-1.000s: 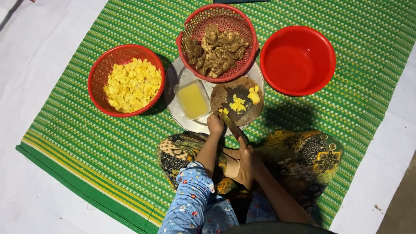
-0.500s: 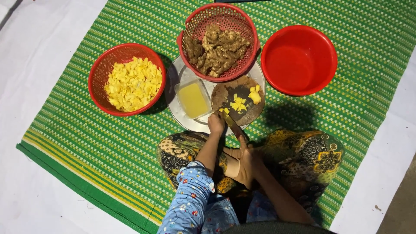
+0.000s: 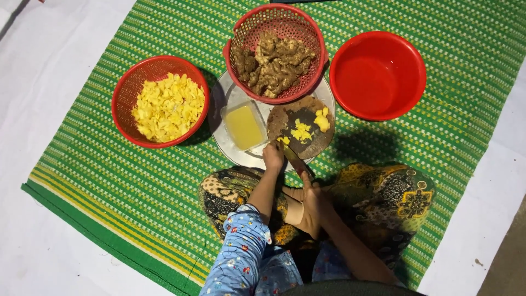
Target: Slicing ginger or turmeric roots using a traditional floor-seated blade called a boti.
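Round wooden chopping board (image 3: pixel 307 129) overhanging a metal tray's (image 3: pixel 230 98) near rim, hemmed by ginger basket (image 3: pixel 276 52) and red bowl (image 3: pixel 378 74), left hand (image 3: pixel 273 156) pinning a yellow slice (image 3: pixel 284 141), right hand (image 3: pixel 313 198) gripping a knife (image 3: pixel 296 159), pale yellow cut pieces (image 3: pixel 301 131) mid-board.

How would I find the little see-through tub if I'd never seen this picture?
Start at the green striped mat and find the round metal tray in its middle. The small clear tub sits on it, left of the dark chopping board. It is the only square container, holding yellow liquid; the others are round and red.
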